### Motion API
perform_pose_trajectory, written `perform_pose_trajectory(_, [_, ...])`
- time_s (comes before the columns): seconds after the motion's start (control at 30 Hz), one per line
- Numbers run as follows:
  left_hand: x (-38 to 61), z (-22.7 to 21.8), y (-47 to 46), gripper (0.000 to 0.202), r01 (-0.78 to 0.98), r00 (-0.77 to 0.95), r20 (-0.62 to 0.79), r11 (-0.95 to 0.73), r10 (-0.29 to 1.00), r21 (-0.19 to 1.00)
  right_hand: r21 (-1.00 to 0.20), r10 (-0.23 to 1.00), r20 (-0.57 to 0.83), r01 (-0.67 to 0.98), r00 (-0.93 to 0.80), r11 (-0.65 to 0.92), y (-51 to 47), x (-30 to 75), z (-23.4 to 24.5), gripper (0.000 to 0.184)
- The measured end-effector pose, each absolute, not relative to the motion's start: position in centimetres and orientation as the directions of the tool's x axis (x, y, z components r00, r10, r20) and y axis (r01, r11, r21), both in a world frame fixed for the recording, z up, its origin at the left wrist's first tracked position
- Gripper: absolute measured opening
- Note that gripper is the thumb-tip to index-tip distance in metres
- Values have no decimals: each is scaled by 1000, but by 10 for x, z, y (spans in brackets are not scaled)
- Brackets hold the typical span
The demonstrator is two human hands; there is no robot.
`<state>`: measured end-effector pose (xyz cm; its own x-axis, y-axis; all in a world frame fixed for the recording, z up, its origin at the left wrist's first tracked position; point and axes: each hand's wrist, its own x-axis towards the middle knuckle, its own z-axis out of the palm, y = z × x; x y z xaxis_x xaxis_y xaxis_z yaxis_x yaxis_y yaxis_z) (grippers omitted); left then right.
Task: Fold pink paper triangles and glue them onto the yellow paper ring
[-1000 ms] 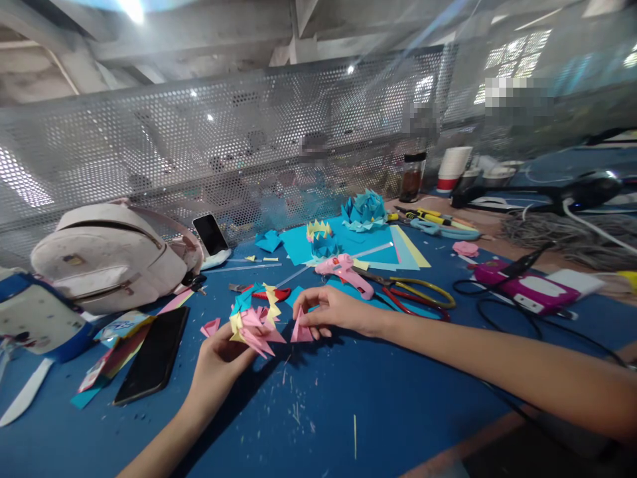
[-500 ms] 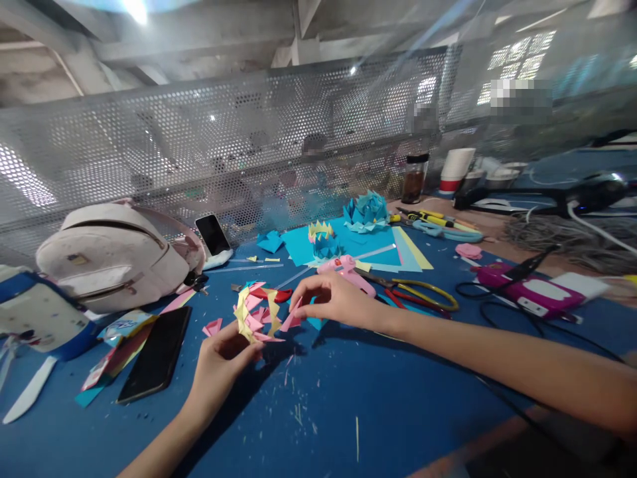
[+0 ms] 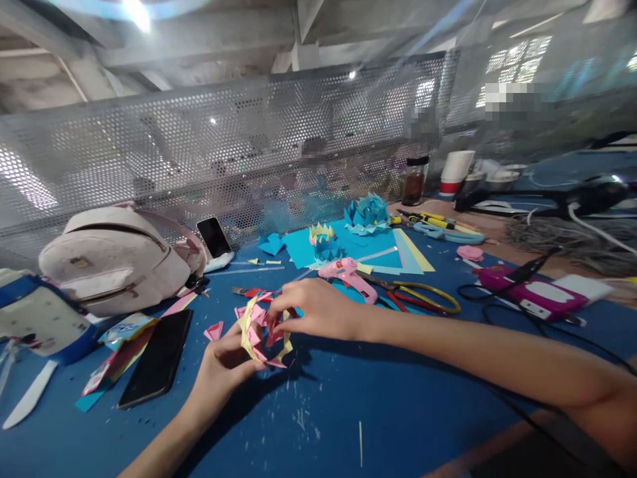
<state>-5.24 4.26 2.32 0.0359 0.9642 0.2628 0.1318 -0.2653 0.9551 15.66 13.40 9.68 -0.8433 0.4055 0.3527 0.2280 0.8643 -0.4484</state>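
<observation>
My left hand (image 3: 229, 362) is closed on the lower left rim of a ring of folded paper (image 3: 247, 332), pink and yellow with pointed edges, held above the blue table. With its fingers pinched together, my right hand (image 3: 311, 309) reaches into the ring's opening from the right. A pink folded paper piece (image 3: 273, 333) shows at those fingertips, partly hidden by the ring and fingers. Another pink folded piece (image 3: 213, 330) lies on the table left of the ring. Just behind my right hand rests a pink glue gun (image 3: 351, 275).
Yellow-and-red-handled scissors (image 3: 423, 295) lie right of the glue gun. Farther back are a blue paper flower (image 3: 367, 214), a small yellow-and-blue paper ring (image 3: 326, 242) and coloured sheets (image 3: 415, 252). To the left are a black phone (image 3: 158, 358) and a pale backpack (image 3: 114, 259).
My right hand has moved left and brought the pink paper piece from beside the ring into its opening. The ring in my left hand has shifted and turned slightly.
</observation>
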Motion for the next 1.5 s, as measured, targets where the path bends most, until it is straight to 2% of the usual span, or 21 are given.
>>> perform_pose_trajectory(0.13, [-56, 14, 45, 16, 72, 12, 247, -247, 969, 966, -451, 385, 342, 210, -857, 867, 133, 159, 92, 6])
perform_pose_trajectory(0.47, [-59, 11, 47, 29, -62, -90, 131, -136, 987, 989, -571, 407, 303, 178, -862, 801, 137, 158, 85, 8])
perform_pose_trajectory(0.63, [-53, 9, 46, 34, -156, -123, 87, -106, 989, 982, -690, 495, 285, 184, -821, 701, 133, 154, 80, 7])
perform_pose_trajectory(0.77, [-54, 1, 47, 35, -224, -157, 51, -86, 986, 971, -813, 530, 278, 97, -801, 574, 134, 150, 71, 8])
perform_pose_trajectory(0.87, [-56, -5, 50, 37, -259, -183, 37, -85, 982, 962, -857, 527, 276, 43, -804, 513, 136, 148, 66, 9])
perform_pose_trajectory(1.03, [-58, -9, 52, 38, -275, -207, 35, -93, 978, 957, -871, 527, 279, 19, -803, 490, 139, 148, 65, 11])
perform_pose_trajectory(1.23, [-58, 7, 47, 35, -238, -137, 54, -86, 989, 967, -869, 539, 287, 21, -792, 494, 137, 149, 70, 8])
perform_pose_trajectory(1.5, [-57, 17, 46, 30, -178, -70, 147, -157, 987, 971, -782, 491, 358, 32, -794, 622, 128, 156, 84, 10])
